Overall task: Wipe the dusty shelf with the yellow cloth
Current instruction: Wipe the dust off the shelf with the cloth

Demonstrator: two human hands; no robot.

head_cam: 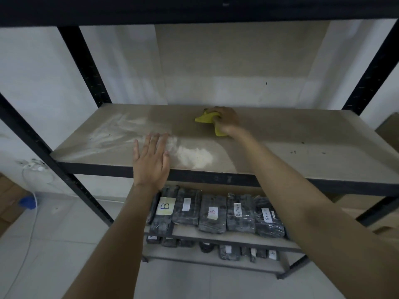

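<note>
Two bare forearms fill the bottom of the view, both reaching up and forward to the black metal rack. Its middle shelf, a wide pale board, takes up most of the scene, and a pale smear of dust lies across its left and front-centre part, thickest in a white patch at the front edge. Small dark specks dot the board toward the right.

Down on the lower shelf, a row of dark plastic-wrapped bundles lies side by side, each with a white label (one reads "B", others are handwritten and hard to make out). More wrapped bundles sit on the level below that, mostly hidden.

Left hand: flat, fingers straight and spread, palm pressing on the front edge of the dusty shelf, just left of that white patch, holding nothing.

Right hand: far back on the board, near the wall, fingers curled round the yellow cloth, which is bunched under the palm with its ends poking out to the left and below the hand.

Off to the left on the tiled floor, a white cable runs to a blue object.
</note>
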